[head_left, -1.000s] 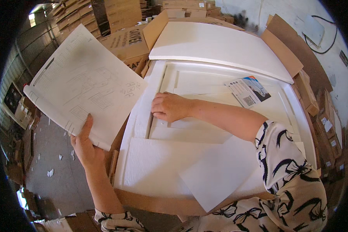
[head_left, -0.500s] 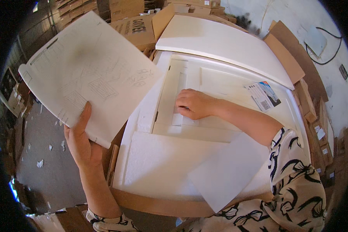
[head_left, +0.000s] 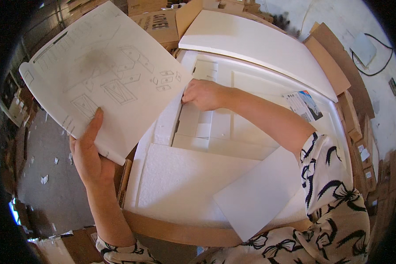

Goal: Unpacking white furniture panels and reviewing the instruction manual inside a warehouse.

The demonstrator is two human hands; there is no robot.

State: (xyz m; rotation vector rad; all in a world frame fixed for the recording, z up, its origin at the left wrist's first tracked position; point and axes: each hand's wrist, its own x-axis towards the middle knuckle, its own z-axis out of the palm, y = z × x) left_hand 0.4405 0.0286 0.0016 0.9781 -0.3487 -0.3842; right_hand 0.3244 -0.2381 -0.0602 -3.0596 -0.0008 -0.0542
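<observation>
My left hand point(head_left: 91, 160) grips an instruction booklet point(head_left: 119, 66) with line drawings of panels and parts, thumb on top, lifted left of an open carton. Inside the carton, white panels point(head_left: 191, 121) lie in a foam lining point(head_left: 180, 185). My right hand point(head_left: 204, 94) reaches across them with its fingers curled at the left edge of a narrow white panel. Its fingertips are partly hidden, so what they pinch cannot be made out. A printed card point(head_left: 303, 105) rests on the panels beyond my right forearm.
A white sheet point(head_left: 259, 193) lies over the foam near my right sleeve. A thick white slab point(head_left: 251, 35) lies across the carton's far side. Cardboard flaps point(head_left: 328, 66) stand at the right. Paper scraps point(head_left: 44, 179) litter the floor at left.
My right hand has moved left and away from me, from the middle of the narrow panel to its left edge. The booklet stays in my left hand, shifted slightly.
</observation>
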